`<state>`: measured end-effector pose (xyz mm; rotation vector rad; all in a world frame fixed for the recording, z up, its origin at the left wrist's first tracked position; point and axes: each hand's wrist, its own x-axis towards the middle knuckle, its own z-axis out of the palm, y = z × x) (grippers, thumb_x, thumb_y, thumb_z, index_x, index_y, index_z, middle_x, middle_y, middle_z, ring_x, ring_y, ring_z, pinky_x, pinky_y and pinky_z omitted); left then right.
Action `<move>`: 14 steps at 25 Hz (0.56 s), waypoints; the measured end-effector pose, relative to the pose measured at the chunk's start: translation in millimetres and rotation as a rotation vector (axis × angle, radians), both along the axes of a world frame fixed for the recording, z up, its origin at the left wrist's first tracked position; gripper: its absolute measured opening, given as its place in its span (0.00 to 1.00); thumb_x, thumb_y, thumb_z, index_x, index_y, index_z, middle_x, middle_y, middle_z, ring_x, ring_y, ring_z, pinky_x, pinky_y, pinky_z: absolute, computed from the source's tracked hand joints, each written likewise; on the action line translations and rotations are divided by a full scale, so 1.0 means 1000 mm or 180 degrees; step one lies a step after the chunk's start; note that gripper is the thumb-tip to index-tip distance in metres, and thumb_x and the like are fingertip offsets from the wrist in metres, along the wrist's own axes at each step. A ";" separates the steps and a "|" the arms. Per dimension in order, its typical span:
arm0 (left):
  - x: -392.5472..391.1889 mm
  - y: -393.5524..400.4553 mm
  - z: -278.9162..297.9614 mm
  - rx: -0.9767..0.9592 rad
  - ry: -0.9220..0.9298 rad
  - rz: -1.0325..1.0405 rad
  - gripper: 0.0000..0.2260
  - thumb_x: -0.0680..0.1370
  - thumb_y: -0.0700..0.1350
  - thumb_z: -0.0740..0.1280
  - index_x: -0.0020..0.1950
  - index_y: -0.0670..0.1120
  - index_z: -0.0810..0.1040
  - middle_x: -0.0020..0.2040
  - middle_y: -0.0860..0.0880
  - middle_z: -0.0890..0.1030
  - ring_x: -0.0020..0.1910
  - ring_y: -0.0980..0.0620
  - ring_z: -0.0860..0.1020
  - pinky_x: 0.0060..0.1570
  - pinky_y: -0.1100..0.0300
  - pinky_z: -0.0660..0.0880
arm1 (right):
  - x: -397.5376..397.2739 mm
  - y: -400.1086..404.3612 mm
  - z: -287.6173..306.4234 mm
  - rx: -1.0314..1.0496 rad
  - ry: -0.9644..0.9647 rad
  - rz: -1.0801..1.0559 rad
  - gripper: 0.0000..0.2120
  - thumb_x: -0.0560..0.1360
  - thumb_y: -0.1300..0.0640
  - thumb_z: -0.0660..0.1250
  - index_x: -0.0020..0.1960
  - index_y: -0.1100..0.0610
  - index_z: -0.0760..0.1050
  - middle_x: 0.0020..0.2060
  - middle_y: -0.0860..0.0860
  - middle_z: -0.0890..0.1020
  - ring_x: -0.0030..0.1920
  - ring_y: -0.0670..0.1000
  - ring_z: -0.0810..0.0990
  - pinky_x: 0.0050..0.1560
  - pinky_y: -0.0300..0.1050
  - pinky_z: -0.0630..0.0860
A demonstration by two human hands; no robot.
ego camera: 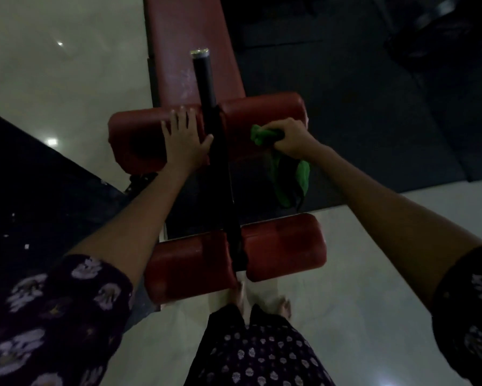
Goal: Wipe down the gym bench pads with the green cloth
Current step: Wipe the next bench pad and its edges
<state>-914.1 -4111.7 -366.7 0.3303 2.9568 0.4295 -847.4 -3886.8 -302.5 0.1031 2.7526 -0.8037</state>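
Observation:
A red gym bench runs away from me, its long pad (189,45) at the top. Across a black centre post (220,151) sit two pairs of red roller pads. My left hand (182,137) lies flat with spread fingers on the upper left roller (133,140). My right hand (290,137) grips the bunched green cloth (292,174) against the upper right roller (262,110); the cloth's loose end hangs down below the hand. The lower rollers (284,246) are nearer to me and untouched.
Pale glossy tile floor (67,65) lies left of the bench and under my bare feet (262,299). Dark rubber mats (359,107) cover the floor right of the bench and at far left. Dim gym equipment stands at top right.

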 end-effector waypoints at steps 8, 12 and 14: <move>0.175 0.022 -0.043 0.0084 -0.0665 -0.0588 0.25 0.82 0.52 0.54 0.76 0.43 0.56 0.78 0.46 0.51 0.77 0.49 0.47 0.73 0.53 0.39 | 0.118 0.037 -0.008 0.0139 -0.0379 -0.0088 0.25 0.71 0.70 0.61 0.66 0.56 0.73 0.61 0.57 0.77 0.59 0.55 0.75 0.49 0.35 0.65; 0.223 0.033 -0.071 0.0050 -0.0756 -0.0625 0.24 0.82 0.52 0.54 0.75 0.42 0.58 0.77 0.45 0.53 0.77 0.48 0.48 0.73 0.52 0.40 | 0.180 0.055 -0.031 0.0092 -0.0415 -0.0105 0.26 0.70 0.71 0.62 0.65 0.55 0.74 0.60 0.56 0.78 0.60 0.55 0.75 0.53 0.35 0.66; 0.244 0.036 -0.086 0.0165 -0.0760 -0.0513 0.25 0.82 0.53 0.53 0.74 0.41 0.60 0.76 0.43 0.58 0.76 0.46 0.53 0.73 0.50 0.43 | 0.209 0.061 -0.052 0.0028 -0.0397 -0.0127 0.26 0.70 0.70 0.63 0.65 0.54 0.74 0.59 0.55 0.77 0.59 0.57 0.74 0.59 0.47 0.71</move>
